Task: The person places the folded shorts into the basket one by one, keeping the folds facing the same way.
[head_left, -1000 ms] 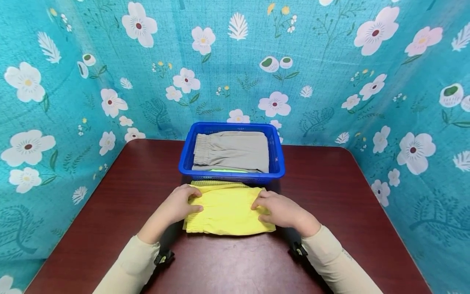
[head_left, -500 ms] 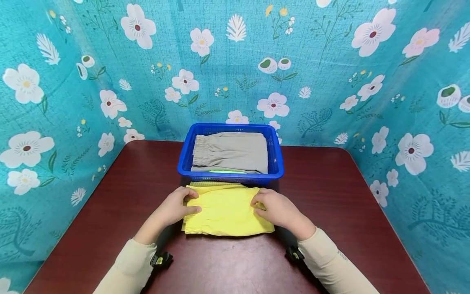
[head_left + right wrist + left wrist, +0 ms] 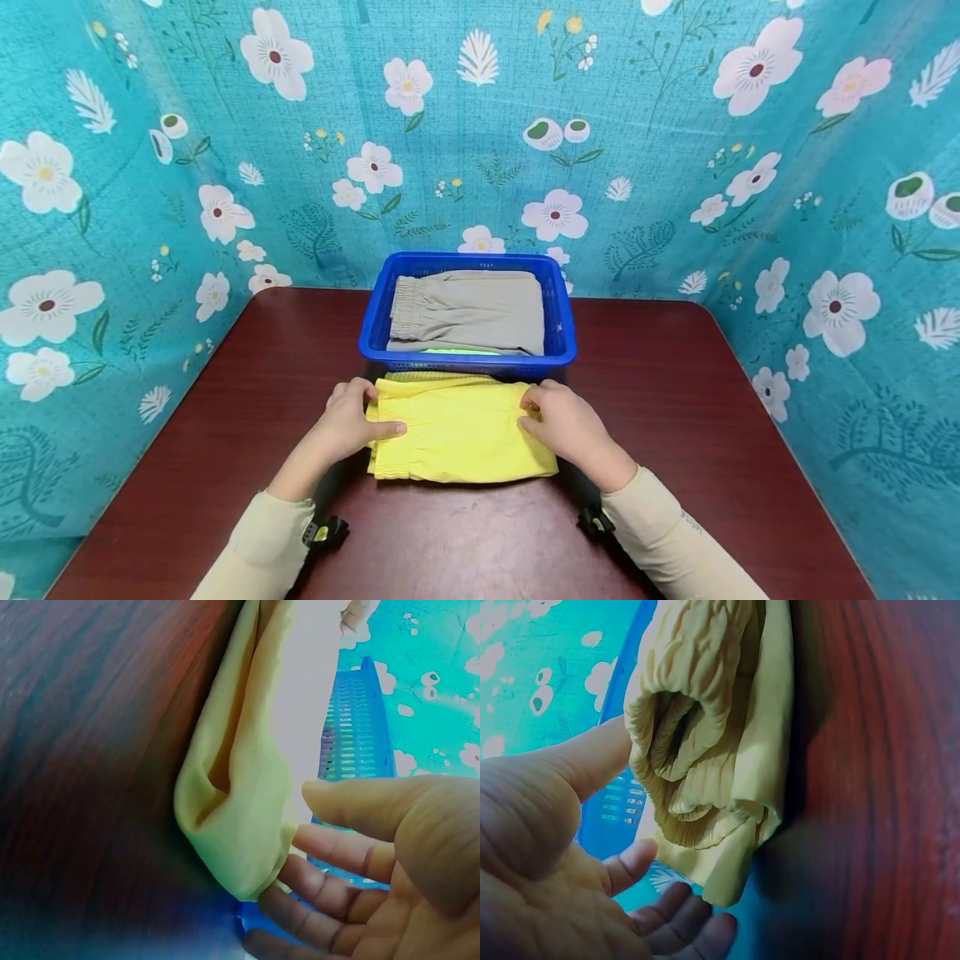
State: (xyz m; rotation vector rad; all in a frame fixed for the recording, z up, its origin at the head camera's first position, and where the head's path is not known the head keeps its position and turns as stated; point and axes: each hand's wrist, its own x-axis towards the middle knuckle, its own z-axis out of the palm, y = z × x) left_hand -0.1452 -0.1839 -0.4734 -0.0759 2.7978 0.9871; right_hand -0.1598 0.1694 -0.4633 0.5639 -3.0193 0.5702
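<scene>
Folded yellow pants (image 3: 461,433) with a gathered elastic waistband lie on the table, in front of a blue basket (image 3: 467,364). My left hand (image 3: 347,421) is at the waistband end, its thumb resting on top and its fingers spread beside the edge. In the left wrist view the waistband's rolled layers (image 3: 679,735) show, and the fingers (image 3: 679,922) are loosely extended. At the other end, my right hand (image 3: 568,423) touches the fold with thumb and fingertips. The right wrist view shows its fingers (image 3: 322,892) relaxed along the folded edge, not wrapped round it.
Folded grey pants (image 3: 480,308) lie in the basket, with a strip of bright green cloth (image 3: 461,351) under them. A dark red-brown table (image 3: 660,358) carries everything. Teal flowered cloth (image 3: 465,125) hangs behind and at both sides.
My left hand's fingers have slid off the top of the yellow pants to their left edge. The right hand has barely shifted; the pants stay in place on the table.
</scene>
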